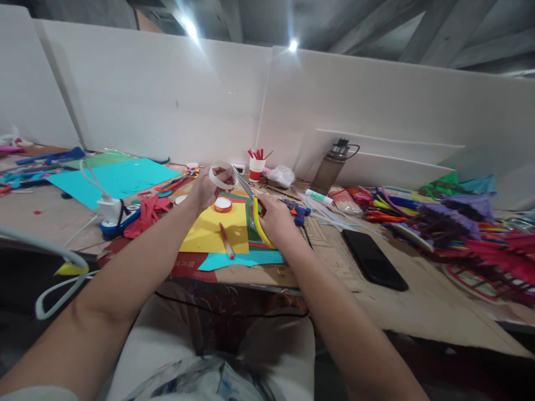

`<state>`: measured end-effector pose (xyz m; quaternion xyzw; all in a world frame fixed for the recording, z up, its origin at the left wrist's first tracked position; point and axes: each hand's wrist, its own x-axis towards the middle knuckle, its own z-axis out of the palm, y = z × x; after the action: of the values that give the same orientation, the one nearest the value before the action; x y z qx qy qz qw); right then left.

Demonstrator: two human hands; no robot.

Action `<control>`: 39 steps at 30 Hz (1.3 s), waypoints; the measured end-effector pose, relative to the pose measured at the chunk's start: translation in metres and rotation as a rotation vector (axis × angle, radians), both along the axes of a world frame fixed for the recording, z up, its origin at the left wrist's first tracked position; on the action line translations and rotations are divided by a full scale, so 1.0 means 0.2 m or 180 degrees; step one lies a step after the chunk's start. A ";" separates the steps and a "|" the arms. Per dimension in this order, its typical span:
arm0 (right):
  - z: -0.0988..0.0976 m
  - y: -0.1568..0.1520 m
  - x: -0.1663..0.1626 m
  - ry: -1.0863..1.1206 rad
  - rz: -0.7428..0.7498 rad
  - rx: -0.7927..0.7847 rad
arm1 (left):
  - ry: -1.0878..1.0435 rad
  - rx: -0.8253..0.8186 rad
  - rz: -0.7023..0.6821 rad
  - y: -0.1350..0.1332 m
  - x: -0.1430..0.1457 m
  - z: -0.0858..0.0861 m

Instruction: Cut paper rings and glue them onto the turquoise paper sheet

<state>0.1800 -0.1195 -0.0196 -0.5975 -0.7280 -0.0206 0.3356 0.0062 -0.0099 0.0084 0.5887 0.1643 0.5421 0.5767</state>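
In the head view, a paper cup [256,170] stands behind the yellow sheet [200,233], holding thin red sticks [259,153]. A lidded bottle [327,174] stands behind and to the right of the sheet; its contents cannot be made out. On the sheet's back part sits a shallow red-rimmed piece [223,205], white inside. Above it, the left hand [205,189] pinches a white ring [217,181]. The right hand [273,218] grips yellow-handled scissors [256,213] over the sheet's right edge, blades at the ring; whether they touch it, I cannot tell.

The desk [25,210] carries cardboard [443,303] right of the sheet, with a black phone [373,259] lying on it. Left of the sheet lies a large blue sheet [121,179]. Beyond, white panels [167,100] wall the desk off beneath a grey ceiling [267,19] with bright lamps [293,45].
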 end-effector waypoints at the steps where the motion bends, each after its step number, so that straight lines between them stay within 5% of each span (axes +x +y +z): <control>1: 0.00 0.00 0.00 0.0029 0.0055 0.0040 | 0.0030 -0.0027 -0.0073 -0.01 0.00 0.00; 20: 0.02 -0.01 0.00 -0.0005 -0.0060 -0.0085 | 0.0498 0.0021 -0.0524 -0.04 -0.01 0.03; 30: 0.02 -0.01 -0.01 0.0018 -0.0124 -0.0188 | 0.0063 -0.0034 0.0041 -0.02 0.00 0.03; 39: -0.02 0.01 0.01 0.0090 0.0014 0.0047 | 0.0175 0.0018 -0.0360 -0.04 0.02 -0.01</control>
<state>0.1810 -0.1173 -0.0227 -0.5936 -0.7243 -0.0168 0.3503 0.0101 -0.0184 0.0059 0.6133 0.1450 0.4928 0.5999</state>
